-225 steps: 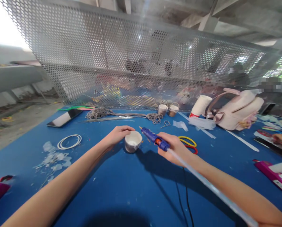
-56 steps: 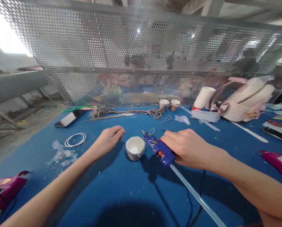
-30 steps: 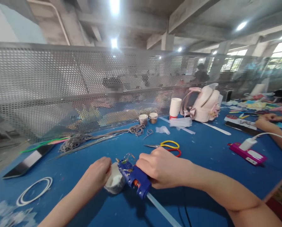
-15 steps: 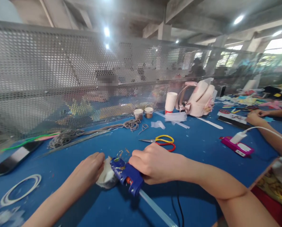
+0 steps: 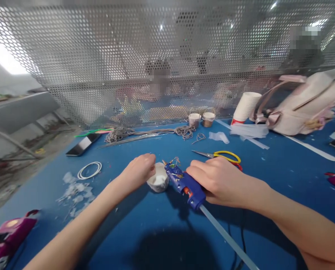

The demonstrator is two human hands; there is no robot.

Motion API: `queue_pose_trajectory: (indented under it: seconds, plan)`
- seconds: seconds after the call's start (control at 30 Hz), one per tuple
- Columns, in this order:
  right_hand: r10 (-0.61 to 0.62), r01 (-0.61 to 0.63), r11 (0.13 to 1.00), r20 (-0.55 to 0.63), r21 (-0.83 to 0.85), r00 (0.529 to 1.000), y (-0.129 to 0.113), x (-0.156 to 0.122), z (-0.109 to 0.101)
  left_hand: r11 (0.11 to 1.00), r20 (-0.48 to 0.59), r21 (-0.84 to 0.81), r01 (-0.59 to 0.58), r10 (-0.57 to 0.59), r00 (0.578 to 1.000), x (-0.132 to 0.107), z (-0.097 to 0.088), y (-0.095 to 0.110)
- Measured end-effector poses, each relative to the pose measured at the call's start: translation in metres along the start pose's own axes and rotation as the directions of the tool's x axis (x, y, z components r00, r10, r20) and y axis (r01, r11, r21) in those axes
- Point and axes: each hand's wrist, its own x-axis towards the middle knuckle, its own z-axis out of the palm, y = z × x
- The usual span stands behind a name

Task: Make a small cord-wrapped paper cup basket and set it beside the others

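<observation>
My right hand [image 5: 218, 178] is closed round a blue hot-glue gun [image 5: 184, 183] with a clear glue stick [image 5: 226, 236] sticking out of its back. The gun's nozzle points at the rim of a small white cup [image 5: 158, 180] on the blue table [image 5: 145, 228]. My left hand [image 5: 138, 172] is curled with its fingertips on the cup's left rim, tilting it toward the gun. The gun's black cord [image 5: 242, 240] runs toward me under my right forearm.
Yellow-and-red scissors [image 5: 223, 155] lie just behind my right hand. White rings [image 5: 89, 169], a dark phone [image 5: 82, 145], grey cord [image 5: 119, 133], two small cups [image 5: 201, 119], a paper cup stack [image 5: 244, 107] and a pink bag [image 5: 305, 103] line the perforated screen. A pink glue gun [image 5: 7, 232] lies at left.
The view has swung back down and left onto the table. My left hand stays on the cup and my right hand keeps the glue gun at the cup's rim.
</observation>
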Motion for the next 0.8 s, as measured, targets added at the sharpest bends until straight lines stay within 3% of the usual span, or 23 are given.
queue_pose_trajectory:
  seconds: [0.27, 0.57, 0.7, 0.8]
  plan:
    - [0.005, -0.006, 1.000, -0.017, -0.013, 1.000, 0.002, 0.000, 0.001, 0.996, 0.041, 0.007, 0.091, -0.091, 0.995, 0.000, -0.008, 0.008]
    - [0.007, -0.007, 1.000, -0.020, -0.014, 1.000, 0.002, -0.002, 0.001, 0.992, 0.109, -0.074, 0.102, -0.093, 0.990, 0.004, -0.004, 0.005]
    - [0.008, -0.009, 1.000, -0.048, -0.022, 0.999, 0.003, -0.002, -0.001, 0.948, 0.127, -0.314, 0.050, -0.010, 0.992, -0.004, -0.015, -0.010]
    - [0.017, -0.017, 1.000, -0.035, -0.010, 0.999, 0.005, -0.002, -0.002, 0.825, 0.023, -0.563, 0.045, -0.039, 0.999, -0.011, -0.023, -0.026]
